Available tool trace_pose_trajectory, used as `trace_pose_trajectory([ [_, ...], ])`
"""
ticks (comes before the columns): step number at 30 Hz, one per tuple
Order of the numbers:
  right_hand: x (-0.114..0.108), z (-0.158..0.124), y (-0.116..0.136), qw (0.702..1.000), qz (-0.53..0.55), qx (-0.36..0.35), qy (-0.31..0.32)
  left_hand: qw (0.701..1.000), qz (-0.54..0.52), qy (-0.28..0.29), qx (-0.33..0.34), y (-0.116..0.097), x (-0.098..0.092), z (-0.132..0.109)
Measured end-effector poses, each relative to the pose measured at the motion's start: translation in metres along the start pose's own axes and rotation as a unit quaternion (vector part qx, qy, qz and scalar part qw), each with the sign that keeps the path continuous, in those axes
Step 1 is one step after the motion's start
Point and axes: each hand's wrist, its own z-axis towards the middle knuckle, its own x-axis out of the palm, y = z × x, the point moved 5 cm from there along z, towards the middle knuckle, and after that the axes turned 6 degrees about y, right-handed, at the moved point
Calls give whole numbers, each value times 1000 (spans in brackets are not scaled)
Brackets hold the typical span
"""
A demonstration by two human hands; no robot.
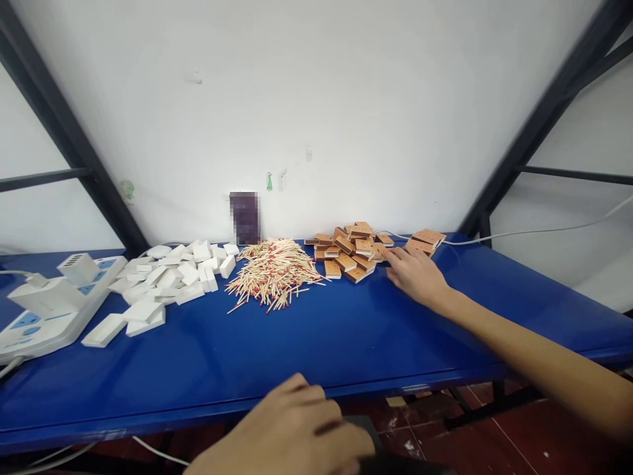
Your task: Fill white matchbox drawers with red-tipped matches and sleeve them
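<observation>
My right hand (pixel 415 274) reaches to the right edge of a heap of orange-brown matchbox sleeves (pixel 346 247). Its fingers are stretched out, and the fingertips touch or nearly touch a sleeve there. Low in the view is my left hand (pixel 291 429), in front of the table edge, with its back up and its fingers curled. Whatever its fingers may hold is hidden. A loose pile of red-tipped matches (pixel 274 270) lies left of the sleeves. Further left, white matchbox trays (pixel 173 274) are heaped, several of them showing their open side or their bottom.
The blue table (pixel 297 343) stands against a white wall (pixel 346 119). A power strip (pixel 64 323) with plugged-in chargers occupies its left end. A blurred dark purple panel (pixel 246 218) stands behind the matches. More sleeves (pixel 428 239) lie beyond my right hand, near a white cable (pixel 475 241).
</observation>
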Motion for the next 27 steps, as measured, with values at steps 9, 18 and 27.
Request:
trace_pose_trajectory([
  [9, 12, 58, -15, 998, 40, 3, 57, 901, 243, -136, -333, 133, -79, -62],
  [18, 23, 82, -27, 994, 100, -25, 43, 835, 347, -81, -420, 200, -91, -74],
  [27, -60, 77, -28, 991, 103, -65, -55, 841, 318, -72, -432, 225, -97, -72],
])
